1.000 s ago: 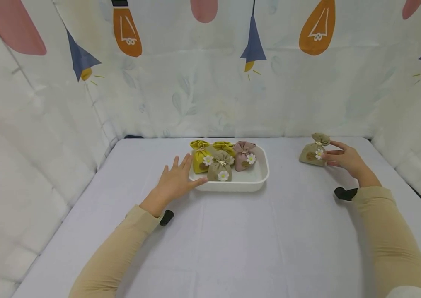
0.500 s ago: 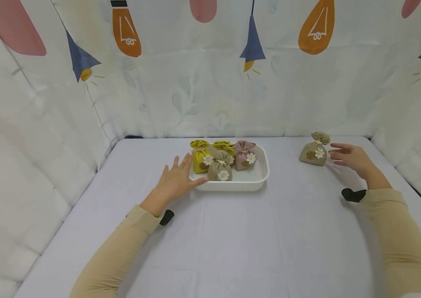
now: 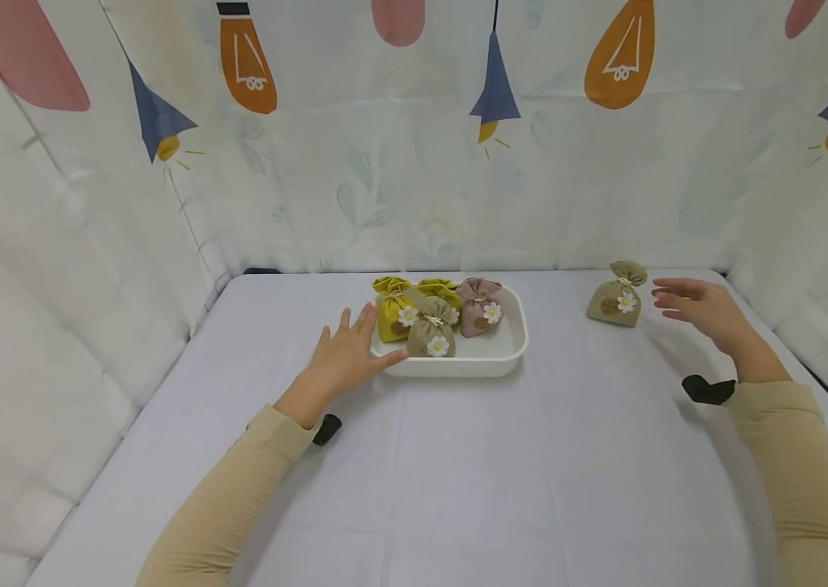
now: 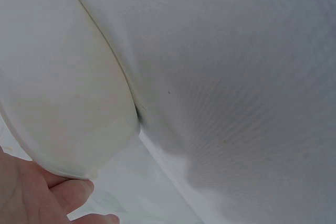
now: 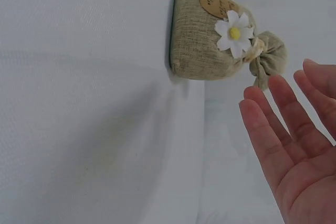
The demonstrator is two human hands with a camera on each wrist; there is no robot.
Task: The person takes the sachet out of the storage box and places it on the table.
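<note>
My left hand (image 3: 344, 359) rests spread at the left end of a white plastic tray (image 3: 458, 368), fingers along its rim. Inside the tray sit a yellow drawstring pouch (image 3: 390, 314), another yellow one (image 3: 439, 289) partly hidden behind, a beige pouch (image 3: 432, 330) in front and a mauve pouch (image 3: 477, 310). To the right, a beige drawstring pouch (image 3: 614, 300) with a white flower stands upright on the table. Just right of it my right hand (image 3: 700, 310) holds nothing, fingers loosely extended; in the right wrist view a gap separates the fingertips (image 5: 252, 109) from the beige pouch (image 5: 207, 38).
A white cloth (image 3: 458, 473) covers the table. Behind it hangs a white curtain (image 3: 414, 196) printed with lamps and bulbs, and similar fabric encloses both sides. Black wrist-camera mounts (image 3: 707, 390) stick out beneath the sleeves.
The right hand has let go of the beige pouch and drawn back to the right. That pouch stays standing on the table. The left hand and the tray have not moved.
</note>
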